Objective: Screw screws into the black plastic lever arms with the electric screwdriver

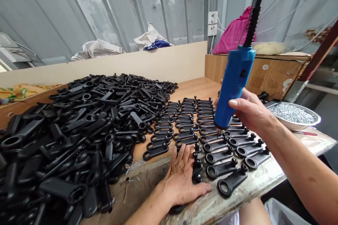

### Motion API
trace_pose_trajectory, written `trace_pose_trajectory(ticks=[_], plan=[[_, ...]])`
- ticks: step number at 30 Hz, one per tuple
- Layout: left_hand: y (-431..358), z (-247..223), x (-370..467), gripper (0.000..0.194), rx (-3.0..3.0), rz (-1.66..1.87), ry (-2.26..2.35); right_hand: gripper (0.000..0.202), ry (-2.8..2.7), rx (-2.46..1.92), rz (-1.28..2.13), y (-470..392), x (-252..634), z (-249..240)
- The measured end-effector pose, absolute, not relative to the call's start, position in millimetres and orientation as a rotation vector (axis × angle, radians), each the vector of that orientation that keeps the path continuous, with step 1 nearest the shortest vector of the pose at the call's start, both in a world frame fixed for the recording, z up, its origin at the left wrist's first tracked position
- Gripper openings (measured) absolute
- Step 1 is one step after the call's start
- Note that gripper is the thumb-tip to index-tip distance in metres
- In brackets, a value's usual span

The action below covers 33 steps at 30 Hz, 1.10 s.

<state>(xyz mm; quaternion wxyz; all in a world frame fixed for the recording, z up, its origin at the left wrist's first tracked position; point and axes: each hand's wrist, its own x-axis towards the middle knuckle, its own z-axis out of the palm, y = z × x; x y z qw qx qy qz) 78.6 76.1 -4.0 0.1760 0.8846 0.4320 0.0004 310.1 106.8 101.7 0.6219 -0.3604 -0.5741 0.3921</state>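
Nearest to us, our left forearm (pixel 150 205) comes up from the bottom edge, and its left hand (pixel 181 179) lies palm down on a column of black levers (pixel 225 168). Its four fingers are stretched forward, lightly together, while the thumb is spread to the right, toward the next row. Our right hand (pixel 250 109) is closed around a blue screwdriver (pixel 233 84), with the thumb pressed on its near side; the other fingers are mostly hidden behind. This arm reaches in from the right, and the tool is slightly tilted, its tip pointing down over the middle rows; we cannot tell if it touches a lever. On the wooden box (pixel 237 68), a round white sticker (pixel 265 67) is too small for us to read.
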Motion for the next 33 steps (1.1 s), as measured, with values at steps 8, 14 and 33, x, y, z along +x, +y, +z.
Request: trace_pose_trajectory(ticks=[8,14,33], plan=[[73.0,-2.9,81.2,0.098,2.513,0.072,1.230,0.034,-1.173,-0.696,1.086,77.3,263.4,75.7],[74.0,-5.2,77.1,0.098,2.458,0.098,1.178,0.036,-1.080,-0.659,0.979,90.4,246.7,70.5],[93.3,-83.8,86.6,0.045,2.821,0.347,1.340,0.061,-1.010,-0.679,0.780,108.0,230.0,65.9]])
